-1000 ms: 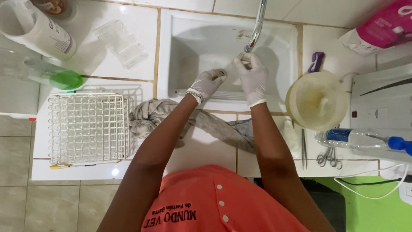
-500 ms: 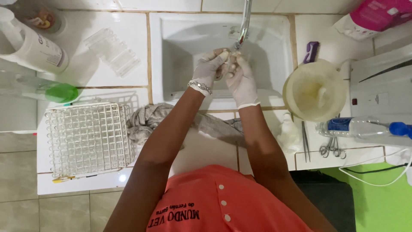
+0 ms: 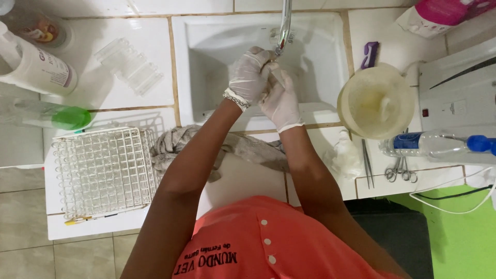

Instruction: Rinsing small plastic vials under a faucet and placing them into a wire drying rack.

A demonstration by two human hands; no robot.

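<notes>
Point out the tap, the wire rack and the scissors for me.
tap (image 3: 284, 23), head view, on the shiny metal spout above the sink.
wire rack (image 3: 103, 173), head view, on the middle of its white grid.
scissors (image 3: 402, 170), head view, on the metal just above the finger loops.

Upper middle of the frame: the left hand in a thin translucent white glove (image 3: 248, 77) meets the right hand in a matching white glove (image 3: 281, 101) over the white rectangular ceramic sink (image 3: 206, 46). The two hands press together, fingers overlapping, right under the tip of the shiny curved metal tap spout (image 3: 284, 26), which comes down from the top edge. A beaded silver bracelet (image 3: 236, 99) circles the left wrist at the glove's cuff. Between the fingers sits something small and pale, too hidden to tell what it is. The sink fills the upper centre, its basin bare and white, its front rim just below the wrists.
</notes>
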